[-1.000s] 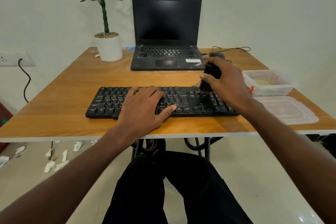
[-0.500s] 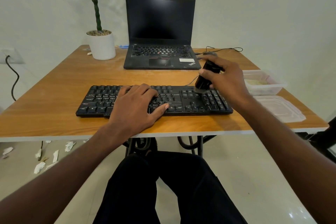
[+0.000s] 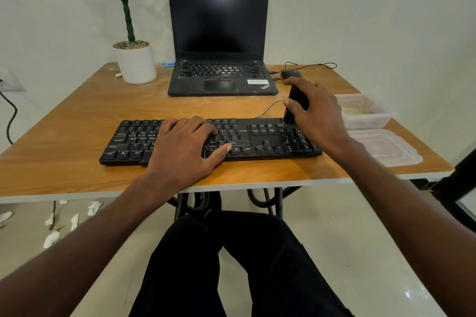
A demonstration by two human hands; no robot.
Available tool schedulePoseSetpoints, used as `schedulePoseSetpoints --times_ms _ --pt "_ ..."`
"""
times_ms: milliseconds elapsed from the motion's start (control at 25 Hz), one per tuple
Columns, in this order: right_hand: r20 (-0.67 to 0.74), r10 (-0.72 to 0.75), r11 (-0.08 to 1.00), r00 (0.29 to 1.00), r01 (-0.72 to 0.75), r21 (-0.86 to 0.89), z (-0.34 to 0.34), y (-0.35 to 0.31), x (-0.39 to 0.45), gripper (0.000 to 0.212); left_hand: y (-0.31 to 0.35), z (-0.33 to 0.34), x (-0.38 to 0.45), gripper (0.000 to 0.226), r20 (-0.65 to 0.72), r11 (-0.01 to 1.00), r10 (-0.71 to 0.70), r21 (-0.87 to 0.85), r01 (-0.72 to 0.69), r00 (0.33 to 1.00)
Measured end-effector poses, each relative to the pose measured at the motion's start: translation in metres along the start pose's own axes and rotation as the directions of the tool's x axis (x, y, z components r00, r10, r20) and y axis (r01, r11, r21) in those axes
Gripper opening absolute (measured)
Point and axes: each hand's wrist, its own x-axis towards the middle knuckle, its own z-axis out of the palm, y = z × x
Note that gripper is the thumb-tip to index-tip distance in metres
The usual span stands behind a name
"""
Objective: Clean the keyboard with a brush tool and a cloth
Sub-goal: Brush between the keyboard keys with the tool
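Note:
A black keyboard (image 3: 262, 140) lies across the front of the wooden table (image 3: 77, 121). My left hand (image 3: 188, 148) rests flat on its middle keys, fingers spread and the thumb by the bottom row. My right hand (image 3: 313, 113) grips a black brush tool (image 3: 296, 104) held upright, its lower end touching the keyboard's upper right corner above the number pad. No cloth can be made out for certain.
An open black laptop (image 3: 221, 41) stands behind the keyboard, a mouse (image 3: 290, 74) to its right. A white potted plant (image 3: 135, 62) is at the back left. A clear plastic box (image 3: 365, 110) and its lid (image 3: 383, 147) lie at the right edge.
My right hand has carried the brush rightward along the keyboard's top row toward the number pad corner. The left hand stays on the keys. The head camera shifted a little.

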Motion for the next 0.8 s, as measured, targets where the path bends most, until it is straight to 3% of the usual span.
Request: schedulePoseSetpoints --times_ms 120,280,440,600,680,720,800 --pt "0.057 -0.02 0.998 0.998 0.016 0.059 -0.003 0.001 0.001 0.035 0.0 -0.001 0.0 0.064 0.003 1.0 -0.006 0.001 0.006 1.0" --pt "0.007 0.03 0.984 1.0 -0.028 -0.174 -0.016 0.013 0.008 0.027 0.001 0.0 -0.001 0.064 0.001 1.0 -0.017 -0.015 0.017 1.0" --pt "0.07 0.036 0.991 0.997 -0.045 0.129 -0.018 0.013 0.008 0.025 0.002 -0.001 -0.001 0.064 0.001 1.0 -0.018 -0.026 0.018 1.0" --pt "0.019 0.056 0.986 0.998 -0.052 -0.159 -0.02 0.016 0.009 0.026 0.002 -0.001 -0.001 0.064 0.001 0.999 -0.02 -0.043 0.02 1.0" --pt "0.027 0.056 0.985 0.998 -0.05 -0.166 -0.022 0.012 0.009 0.025 0.002 -0.001 -0.001 0.065 -0.006 0.999 -0.018 -0.051 0.018 1.0" --pt "0.06 0.065 0.991 0.996 -0.058 -0.118 -0.022 0.008 0.01 0.025 0.002 -0.001 -0.001 0.065 -0.007 0.998 -0.016 -0.054 0.016 1.0" --pt "0.127 0.089 0.984 0.988 -0.107 0.143 -0.02 0.0 0.011 0.024 0.003 -0.001 -0.001 0.064 -0.008 0.998 -0.014 -0.06 0.013 1.0"
